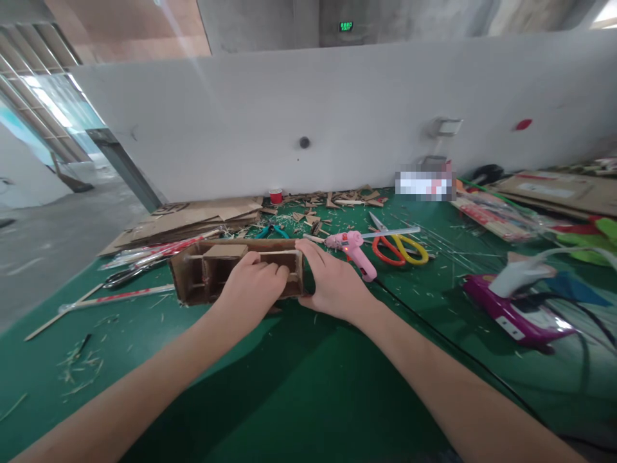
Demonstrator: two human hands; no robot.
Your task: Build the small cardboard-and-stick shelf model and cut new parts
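A long cardboard box (pixel 190 278) with inner dividers and thin wooden sticks across it is held just above or on the green table, its open side facing me. My left hand (pixel 255 283) is closed over the front wall, fingers reaching into the right compartment; their tips are partly hidden. My right hand (pixel 332 280) grips the box's right end, thumb below and fingers at the top corner. Right behind that hand lies a pink hot glue gun (pixel 354 247) with a clear glue stick in its back. Scissors with red and yellow handles (pixel 402 249) lie beside it.
Flat cardboard sheets (pixel 193 215) and teal pliers (pixel 272 230) lie behind the box. Cardboard scraps (pixel 332 199) and a red cup (pixel 276 196) line the white partition. A purple power strip (pixel 515 315) with plugs stands at right; a black cord (pixel 434 318) crosses the green table (pixel 289 399).
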